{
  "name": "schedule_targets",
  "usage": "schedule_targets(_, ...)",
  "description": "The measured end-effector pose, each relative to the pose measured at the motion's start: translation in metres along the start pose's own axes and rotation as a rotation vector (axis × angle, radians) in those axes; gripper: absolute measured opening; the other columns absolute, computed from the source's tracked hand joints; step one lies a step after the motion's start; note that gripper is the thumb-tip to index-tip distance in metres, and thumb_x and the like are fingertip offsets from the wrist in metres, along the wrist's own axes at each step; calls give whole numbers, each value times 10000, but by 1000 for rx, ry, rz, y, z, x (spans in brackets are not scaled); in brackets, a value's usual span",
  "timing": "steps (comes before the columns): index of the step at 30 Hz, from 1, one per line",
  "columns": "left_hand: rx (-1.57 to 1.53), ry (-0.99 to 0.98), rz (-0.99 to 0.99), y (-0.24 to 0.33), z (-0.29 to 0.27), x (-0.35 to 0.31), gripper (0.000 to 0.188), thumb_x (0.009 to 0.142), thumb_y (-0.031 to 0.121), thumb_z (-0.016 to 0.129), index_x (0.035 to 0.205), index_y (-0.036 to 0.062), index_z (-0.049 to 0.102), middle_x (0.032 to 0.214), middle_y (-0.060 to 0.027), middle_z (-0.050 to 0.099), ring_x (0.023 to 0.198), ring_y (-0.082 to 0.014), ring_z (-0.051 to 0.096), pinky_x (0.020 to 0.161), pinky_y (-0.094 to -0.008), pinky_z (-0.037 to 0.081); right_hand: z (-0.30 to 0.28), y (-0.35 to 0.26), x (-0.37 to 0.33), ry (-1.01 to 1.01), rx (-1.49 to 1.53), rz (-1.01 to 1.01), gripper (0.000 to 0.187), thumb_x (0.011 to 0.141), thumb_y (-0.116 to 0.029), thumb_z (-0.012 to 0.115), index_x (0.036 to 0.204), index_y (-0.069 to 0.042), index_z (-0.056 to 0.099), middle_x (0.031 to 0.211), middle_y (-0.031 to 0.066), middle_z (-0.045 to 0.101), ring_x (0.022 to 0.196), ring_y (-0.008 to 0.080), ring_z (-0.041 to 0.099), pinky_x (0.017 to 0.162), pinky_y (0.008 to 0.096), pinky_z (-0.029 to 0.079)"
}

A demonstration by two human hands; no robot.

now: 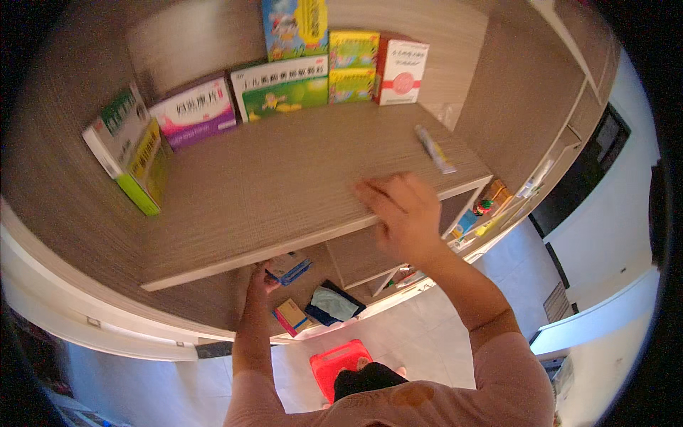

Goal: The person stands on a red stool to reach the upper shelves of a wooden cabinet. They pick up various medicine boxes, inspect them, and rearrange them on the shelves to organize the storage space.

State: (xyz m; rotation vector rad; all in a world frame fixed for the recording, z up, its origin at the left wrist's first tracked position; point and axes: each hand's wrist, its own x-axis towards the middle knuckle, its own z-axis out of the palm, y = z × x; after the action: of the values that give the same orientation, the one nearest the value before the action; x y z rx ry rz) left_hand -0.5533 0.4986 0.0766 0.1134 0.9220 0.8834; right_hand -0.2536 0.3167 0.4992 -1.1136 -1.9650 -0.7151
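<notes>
My left hand [262, 279] reaches below the front edge of the upper shelf [284, 185], its fingers closed on the edge of a blue-and-white box [289, 267]. The shelf edge hides part of that box. Over the right half of the upper shelf is my right hand [402, 213], slightly blurred, with its fingers loosely bent and apart and nothing visible in them. A thin white-and-yellow tube [435, 149] lies on the shelf, beyond and to the right of this hand.
Medicine boxes line the back: a green-and-white one [131, 149], a purple-and-white one [196, 110], a wide green one [281, 89], stacked yellow ones [353, 67] and a red-and-white one [403, 71]. Below are a yellow-and-pink box [291, 317], a dark pouch [334, 302] and a red stool [324, 366].
</notes>
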Motion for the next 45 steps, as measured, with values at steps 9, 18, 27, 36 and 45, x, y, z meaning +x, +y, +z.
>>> schedule_targets(9, 105, -283, 112, -88, 95, -295, 437, 781, 86, 571, 1191, 32, 430, 1128, -114, 539, 1043, -254, 522, 889, -387, 440, -54, -1, 1, -233, 476, 122, 459, 591, -15, 557, 1046, -76, 563, 1052, 124, 531, 1020, 316, 490, 872, 400, 405)
schedule_targets(18, 211, 150, 781, -46, 187, -522, 417, 730, 10, 626, 1108, -28, 454, 1036, -129, 569, 946, -221, 562, 834, -359, 464, -87, -76, 20, -843, 1202, 280, 613, 794, -181, 617, 1299, -34, 303, 1248, 202, 397, 1156, 324, 412, 982, 379, 326)
schedule_targets(27, 584, 462, 1482, 19, 261, -537, 455, 760, 44, 645, 1129, -28, 387, 1062, -149, 513, 935, -180, 520, 782, -311, 463, -4, -136, 128, -469, 1522, 250, 501, 878, -185, 515, 1302, -28, 298, 1219, 202, 431, 1104, 270, 466, 896, 394, 414)
schedule_targets(36, 689, 673, 1680, 58, 249, -476, 541, 741, 113, 688, 1147, -33, 362, 1071, -153, 470, 950, -238, 481, 816, -347, 418, 66, -160, 141, -252, 1365, 284, 402, 923, -220, 380, 1268, -16, 343, 1018, 247, 542, 872, 321, 577, 743, 392, 463)
schedule_targets(45, 904, 949, 1442, 38, 248, -496, 526, 677, 176, 754, 1018, -8, 399, 827, -66, 474, 683, -124, 461, 578, -234, 427, 64, -143, 141, -497, 1400, 363, 359, 900, -164, 394, 1226, -14, 391, 999, 257, 548, 780, 351, 591, 694, 406, 475)
